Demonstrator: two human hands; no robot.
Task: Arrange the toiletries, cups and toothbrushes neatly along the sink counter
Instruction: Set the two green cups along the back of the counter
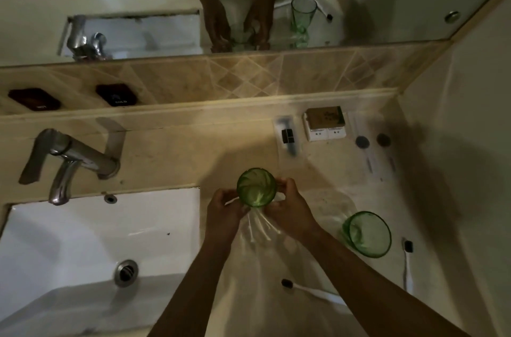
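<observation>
While held upright over counter's (171,148) centre, beside sink (83,231): ribbed green glass cup (256,191), left hand (225,211) and right hand (289,205) fingers curled round it. Risk: clear plastic wrap (262,242) underneath slippery, could slide, topple cup

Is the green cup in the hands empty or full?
Empty: looking down into the held green cup, only its swirled glass bottom shows, no water or toothbrush.

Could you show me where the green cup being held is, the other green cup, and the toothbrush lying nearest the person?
Held green cup (256,188): head view, inside of its open mouth.
Second green cup (369,234): head view, inside of its open mouth.
Nearest toothbrush (312,292): head view, on its white handle.
</observation>
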